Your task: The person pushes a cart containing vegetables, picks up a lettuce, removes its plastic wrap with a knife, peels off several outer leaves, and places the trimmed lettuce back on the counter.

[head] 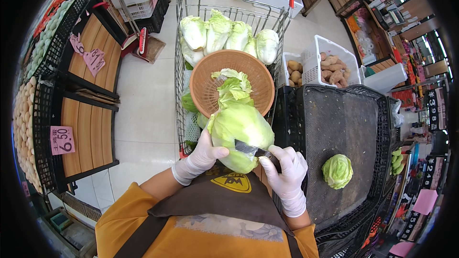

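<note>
A large pale-green head of cabbage (244,125) is held over the near edge of a brown plastic basket (199,89). My left hand (202,156), in a white glove, supports its left side, thumb on the leaves. My gloved right hand (287,172) grips the dark handle of a knife (245,147), whose blade lies against the lower part of the head. Loose outer leaves (235,87) are in the basket, just beyond the head. The basket rests on a metal shopping cart (178,79), in which several napa cabbages (218,32) stand behind it.
To the right, a small round cabbage (337,171) sits on a black crate stand (344,125). Beyond it are white crates of sweet potatoes (335,70) and potatoes (294,70). Wooden shelves (86,136) and egg crates (45,122) line the left; a dustpan (152,50) is on the floor.
</note>
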Demonstrator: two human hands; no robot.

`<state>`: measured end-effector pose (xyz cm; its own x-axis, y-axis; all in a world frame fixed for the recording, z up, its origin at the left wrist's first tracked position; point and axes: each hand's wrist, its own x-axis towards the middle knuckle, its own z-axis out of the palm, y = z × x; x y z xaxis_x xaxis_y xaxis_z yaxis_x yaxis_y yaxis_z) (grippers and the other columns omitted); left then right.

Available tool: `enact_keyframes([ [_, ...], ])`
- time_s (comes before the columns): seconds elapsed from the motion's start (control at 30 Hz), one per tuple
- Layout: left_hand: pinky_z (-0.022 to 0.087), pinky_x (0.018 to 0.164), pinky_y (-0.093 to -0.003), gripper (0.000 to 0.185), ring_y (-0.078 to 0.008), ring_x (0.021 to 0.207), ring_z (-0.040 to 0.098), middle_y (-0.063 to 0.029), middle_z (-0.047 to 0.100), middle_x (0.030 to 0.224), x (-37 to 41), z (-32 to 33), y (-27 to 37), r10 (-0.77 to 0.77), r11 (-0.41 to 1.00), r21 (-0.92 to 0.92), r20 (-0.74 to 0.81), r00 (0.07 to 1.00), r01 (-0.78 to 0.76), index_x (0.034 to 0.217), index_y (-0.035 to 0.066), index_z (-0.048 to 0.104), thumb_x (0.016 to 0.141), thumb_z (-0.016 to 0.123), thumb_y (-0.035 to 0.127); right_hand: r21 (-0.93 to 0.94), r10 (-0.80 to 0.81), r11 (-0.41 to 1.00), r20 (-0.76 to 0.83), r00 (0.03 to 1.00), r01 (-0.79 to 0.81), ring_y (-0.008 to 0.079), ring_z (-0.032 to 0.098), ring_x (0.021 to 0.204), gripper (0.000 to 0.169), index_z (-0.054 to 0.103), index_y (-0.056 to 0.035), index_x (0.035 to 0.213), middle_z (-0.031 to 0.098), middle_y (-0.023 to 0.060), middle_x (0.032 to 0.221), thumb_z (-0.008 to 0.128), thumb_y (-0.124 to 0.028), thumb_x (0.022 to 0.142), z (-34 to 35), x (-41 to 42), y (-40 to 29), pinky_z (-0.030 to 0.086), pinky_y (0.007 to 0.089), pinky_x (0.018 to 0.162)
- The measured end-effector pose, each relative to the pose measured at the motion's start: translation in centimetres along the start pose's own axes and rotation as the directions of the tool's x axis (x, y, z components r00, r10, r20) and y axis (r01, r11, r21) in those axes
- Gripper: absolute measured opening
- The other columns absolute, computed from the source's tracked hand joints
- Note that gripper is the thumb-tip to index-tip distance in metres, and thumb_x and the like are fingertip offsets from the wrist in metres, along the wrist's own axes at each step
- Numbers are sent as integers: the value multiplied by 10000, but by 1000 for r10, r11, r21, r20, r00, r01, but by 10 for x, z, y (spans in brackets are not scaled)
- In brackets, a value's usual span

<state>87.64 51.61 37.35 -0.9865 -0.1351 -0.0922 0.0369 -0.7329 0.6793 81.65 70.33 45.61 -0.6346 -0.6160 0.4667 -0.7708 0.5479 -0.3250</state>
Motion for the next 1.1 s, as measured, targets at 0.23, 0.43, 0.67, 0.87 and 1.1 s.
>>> enact_keyframes([
  [0.23, 305, 1058, -357, 1115, -198, 1257, 378, -94, 395, 1334, 0, -2, -2, 25, 998, 61, -21, 999, -24, 1417, 19, 172, 591, 857, 320, -84, 7, 996, -21, 1000, -9, 170, 477, 523, 289, 627, -112, 923, 493, -9, 636, 761, -244, 703, 4, -2, -2, 346, 300, 510],
  [0.43, 303, 1055, -348, 1103, -193, 1248, 379, -93, 391, 1333, -2, 0, -9, 38, 997, 72, -45, 998, -35, 1415, 7, 179, 594, 855, 298, -160, -39, 987, -99, 994, 23, 154, 478, 530, 311, 632, -101, 943, 487, -18, 634, 765, -245, 702, 7, -5, -3, 324, 295, 511],
  [0.67, 312, 1047, -339, 1089, -188, 1236, 389, -99, 402, 1319, 0, 7, -2, 24, 997, 69, -39, 999, -22, 1409, -3, 191, 588, 854, 266, -272, -96, 961, -131, 987, 58, 151, 489, 564, 345, 635, -96, 992, 511, -18, 676, 768, -242, 709, -3, -7, -1, 337, 294, 539],
  [0.87, 331, 1037, -340, 1056, -185, 1221, 408, -99, 414, 1310, 1, 12, -2, -19, 999, 50, -23, 1000, 21, 1400, -2, 215, 588, 846, 237, -361, -104, 932, -153, 983, 42, 145, 496, 561, 259, 646, -121, 958, 541, -26, 680, 745, -218, 739, -16, -8, 4, 355, 284, 540],
  [1.1, 334, 1044, -355, 1034, -198, 1225, 418, -94, 416, 1318, -8, -5, -13, -103, 995, -9, 15, 995, 103, 1385, 11, 251, 576, 847, 253, -104, 220, 960, -285, 933, -259, 147, 549, 705, 205, 611, 3, 984, 603, 76, 821, 642, 13, 782, -57, 17, 32, 455, 247, 651],
])
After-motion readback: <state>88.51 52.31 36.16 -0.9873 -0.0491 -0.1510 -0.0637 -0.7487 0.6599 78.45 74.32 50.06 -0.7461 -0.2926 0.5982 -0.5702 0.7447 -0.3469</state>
